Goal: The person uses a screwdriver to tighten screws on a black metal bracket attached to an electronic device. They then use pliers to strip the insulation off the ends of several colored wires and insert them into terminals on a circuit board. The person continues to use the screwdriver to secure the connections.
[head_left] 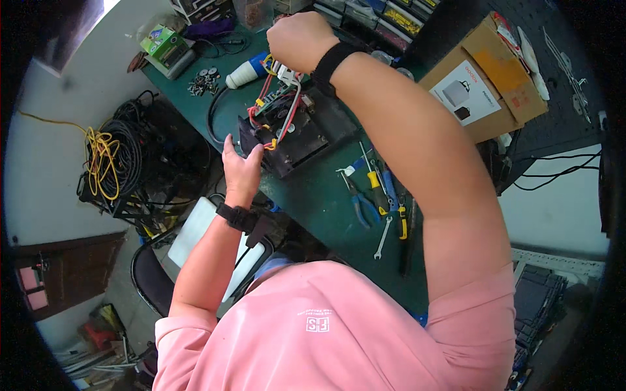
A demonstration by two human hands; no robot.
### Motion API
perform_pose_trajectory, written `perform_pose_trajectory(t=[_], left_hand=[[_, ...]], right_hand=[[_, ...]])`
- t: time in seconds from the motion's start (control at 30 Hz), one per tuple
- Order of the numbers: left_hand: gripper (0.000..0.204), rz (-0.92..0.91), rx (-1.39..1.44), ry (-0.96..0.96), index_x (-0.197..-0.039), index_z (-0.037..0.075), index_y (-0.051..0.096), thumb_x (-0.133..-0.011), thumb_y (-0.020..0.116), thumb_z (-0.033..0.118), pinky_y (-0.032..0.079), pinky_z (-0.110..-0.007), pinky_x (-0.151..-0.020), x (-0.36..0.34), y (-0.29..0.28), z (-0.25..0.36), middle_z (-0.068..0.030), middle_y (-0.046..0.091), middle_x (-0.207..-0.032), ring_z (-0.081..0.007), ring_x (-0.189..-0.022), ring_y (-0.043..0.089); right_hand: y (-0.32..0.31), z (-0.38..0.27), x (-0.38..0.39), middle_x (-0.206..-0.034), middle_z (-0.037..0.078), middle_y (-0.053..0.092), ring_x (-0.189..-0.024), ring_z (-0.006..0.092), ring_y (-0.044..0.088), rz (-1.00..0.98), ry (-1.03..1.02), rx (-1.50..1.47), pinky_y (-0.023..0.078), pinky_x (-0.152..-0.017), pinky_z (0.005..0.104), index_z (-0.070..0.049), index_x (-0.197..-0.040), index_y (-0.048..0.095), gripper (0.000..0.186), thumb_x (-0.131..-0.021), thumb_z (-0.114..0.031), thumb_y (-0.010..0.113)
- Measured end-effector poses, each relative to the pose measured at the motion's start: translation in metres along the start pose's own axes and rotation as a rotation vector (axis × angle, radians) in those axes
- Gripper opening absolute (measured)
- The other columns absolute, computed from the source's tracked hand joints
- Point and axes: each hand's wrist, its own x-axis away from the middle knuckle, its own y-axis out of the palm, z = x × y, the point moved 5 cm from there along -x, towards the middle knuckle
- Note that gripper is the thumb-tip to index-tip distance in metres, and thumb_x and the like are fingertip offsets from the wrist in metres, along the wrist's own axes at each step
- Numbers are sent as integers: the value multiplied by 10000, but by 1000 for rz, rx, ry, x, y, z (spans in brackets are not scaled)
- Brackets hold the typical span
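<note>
A black metal housing (306,140) with a green circuit board and red, white and yellow wires lies on the green workbench. My left hand (242,173) is at its near left corner, thumb and a finger spread apart, the thumb at the housing's edge. Above the far end of the housing is my right hand (303,40), closed with its back showing; what its fingers hold is hidden. Below it a white connector block (285,73) joins the wires. A blue-and-white industrial plug (248,70) on a black cable lies to the left of the housing.
Pliers (360,203), a yellow-and-black screwdriver (377,189) and a wrench (383,238) lie nearer me. Loose screws and washers (205,82) sit at the far left. A cardboard box (482,81) stands right, parts drawers (381,19) behind. Coiled cables (120,156) are left of the bench.
</note>
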Motion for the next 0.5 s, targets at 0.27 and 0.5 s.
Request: perform_pose_trajectory(t=[0.27,0.5], left_hand=[[801,-115,4,-13,-1320,-85,404,-748,728,373,463,-376,-891,13,-4,16,-247,617,-1105,-353,-1023,611],[660,-237,-35,-21,-1231,-15,502,-729,754,332,494,-363,-816,25,2,25,-171,678,-979,-306,-921,660]], right_hand=[[55,19,-4,-812,120,691,-751,306,685,30,201,-128,550,-647,414,-76,-831,702,162,-773,-128,560],[91,41,9,-918,210,672,-863,374,653,-98,405,-290,521,-752,470,-34,-860,707,239,-792,-198,547]])
